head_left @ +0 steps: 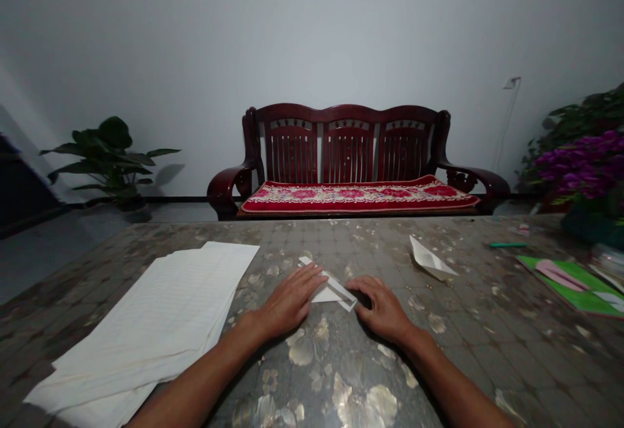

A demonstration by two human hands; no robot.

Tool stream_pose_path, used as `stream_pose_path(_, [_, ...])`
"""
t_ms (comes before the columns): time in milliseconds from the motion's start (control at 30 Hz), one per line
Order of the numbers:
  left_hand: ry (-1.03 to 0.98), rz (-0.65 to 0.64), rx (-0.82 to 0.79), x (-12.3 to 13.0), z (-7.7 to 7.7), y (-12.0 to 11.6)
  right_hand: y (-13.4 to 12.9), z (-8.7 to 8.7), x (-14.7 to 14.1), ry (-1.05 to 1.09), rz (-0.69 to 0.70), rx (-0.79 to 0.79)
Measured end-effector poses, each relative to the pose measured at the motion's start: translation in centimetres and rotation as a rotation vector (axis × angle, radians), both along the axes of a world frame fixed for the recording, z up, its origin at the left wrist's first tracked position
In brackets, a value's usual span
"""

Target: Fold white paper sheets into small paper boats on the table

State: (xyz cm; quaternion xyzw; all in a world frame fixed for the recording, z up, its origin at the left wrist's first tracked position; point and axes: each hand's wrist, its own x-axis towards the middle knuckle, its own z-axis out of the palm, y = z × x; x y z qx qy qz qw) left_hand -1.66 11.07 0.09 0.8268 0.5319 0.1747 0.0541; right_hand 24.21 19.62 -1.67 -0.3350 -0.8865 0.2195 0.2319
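A small white folded paper (332, 290) lies on the table in front of me, with a narrow folded band running slantwise to its right corner. My left hand (292, 294) rests flat over its left part, fingers stretched out and covering some of it. At the right corner is my right hand (383, 307), its fingers curved. Thumb and forefinger stand apart there, with their tips close to the paper's edge; whether both touch it I cannot tell. Farther right sits another folded white paper piece (431, 262), with a raised point.
A stack of lined white sheets (146, 314) covers the table's left side. To the right lie a green pen (507, 244) and a green sheet (550, 278) with a pink piece (560, 274) on it. Purple flowers (585, 164) stand at the far right. Beyond the table is a wooden bench (346, 116).
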Motion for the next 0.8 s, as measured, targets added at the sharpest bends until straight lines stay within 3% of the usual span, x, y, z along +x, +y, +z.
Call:
stream_pose_path(233, [0.029, 0.059, -0.022, 3.3, -1.1, 1.2, 0.3, -0.2, 0.2, 0.029, 0.009, -0.03])
stream_pose_path(367, [-0.005, 0.091, 0.044, 3.3, -1.4, 1.8, -0.1, 0.6, -0.1, -0.012, 0.002, 0.007])
stream_pose_path(533, [-0.107, 0.141, 0.13, 3.1, -1.5, 0.9, -0.7, 0.9, -0.6, -0.061, -0.044, 0.055])
stream_pose_path(667, [-0.1, 0.09, 0.091, 3.4, -1.5, 0.4, -0.3, 0.1, -0.9, 0.011, -0.117, 0.07])
stream_pose_path(800, [-0.055, 0.043, 0.08, 3.8, -1.2, 0.9, 0.1, -0.3, -1.0, 0.001, -0.045, 0.166])
